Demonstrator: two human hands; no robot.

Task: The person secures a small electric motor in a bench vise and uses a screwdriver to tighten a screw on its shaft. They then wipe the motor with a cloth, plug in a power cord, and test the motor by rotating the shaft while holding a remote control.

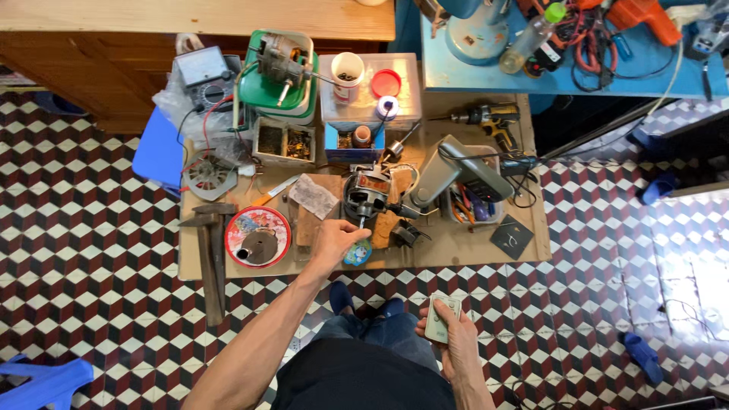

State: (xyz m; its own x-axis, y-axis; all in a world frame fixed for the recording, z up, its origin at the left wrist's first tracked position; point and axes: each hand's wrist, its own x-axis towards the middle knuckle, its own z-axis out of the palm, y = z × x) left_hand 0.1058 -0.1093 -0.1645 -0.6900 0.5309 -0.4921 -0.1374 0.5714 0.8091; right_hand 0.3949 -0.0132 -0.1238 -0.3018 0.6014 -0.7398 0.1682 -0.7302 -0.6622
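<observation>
At the near edge of the bench (471,254), the left hand (334,241) reaches forward with fingers curled, its fingertips touching a small blue-and-yellow object (358,252) that lies on the bench surface just below an electric motor (367,196). Whether the hand actually grips this object cannot be told from the view. The motor stands on a wooden board (307,224), its shaft pointing toward the hand.

Below the bench edge, over the tiled floor (91,228), the right hand (452,334) is closed around a small pale remote-style device (441,317), thumb lying along its left side. The device is held well apart from the bench, near the person's knees.

Surrounding items, from the motor outward:
- A grey tool body (456,168) lies to the right of the motor, resting over a tray of small hand tools (467,209).
- A round red-rimmed tin lid (258,237) carrying a grey disc lies left of the board.
- A hammer (206,250) lies at the left edge of the bench, its handle overhanging the floor.
- A fan motor assembly (281,64) rests on a green container at the far side.
- An analogue multimeter (203,76) sits at the far left corner.
- A cordless drill (490,120) lies at the far right.
- A white cup (348,74) stands on a clear plastic box (406,95).
</observation>
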